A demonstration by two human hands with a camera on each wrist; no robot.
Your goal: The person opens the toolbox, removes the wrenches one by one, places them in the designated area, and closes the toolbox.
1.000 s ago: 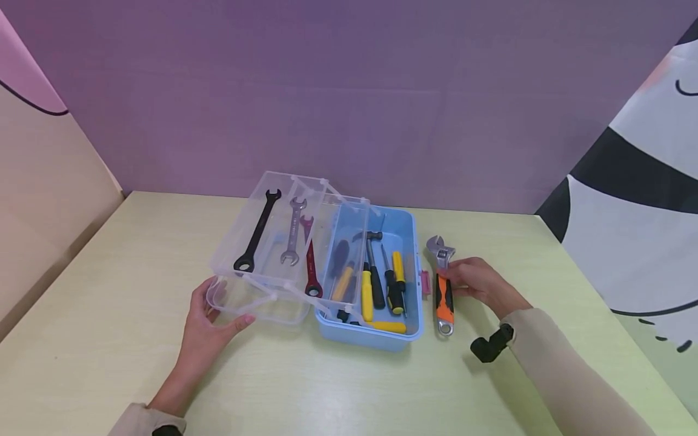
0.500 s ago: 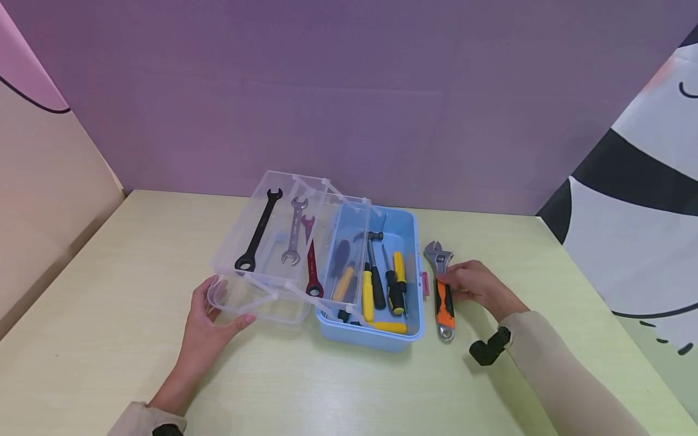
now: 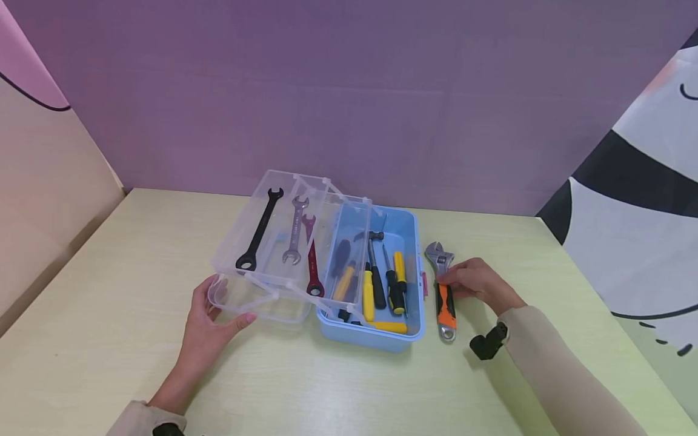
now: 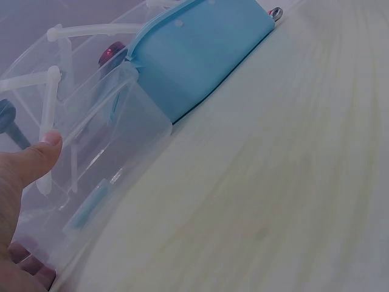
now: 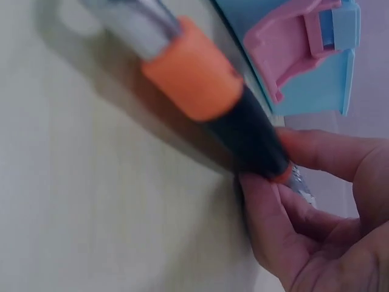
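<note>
Adjustable wrench (image 3: 444, 290) lies on the pale green table (image 3: 109, 315) at 3 o'clock of the blue toolbox (image 3: 403, 336), pinched by the right hand (image 3: 474, 281), while the left hand (image 3: 209, 321) grips the clear tray (image 3: 262, 306), its lower fingers cut off in the wrist view, purple wall (image 3: 327, 91) behind.

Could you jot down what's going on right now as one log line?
left hand: holds clear plastic lid tray | right hand: pinches orange-and-black adjustable wrench on table, beside blue toolbox | toolbox: open

Toolbox (image 3: 406, 339) blocks L of wrench (image 3: 445, 297); bare table (image 3: 545, 260) R, open approach.
</note>
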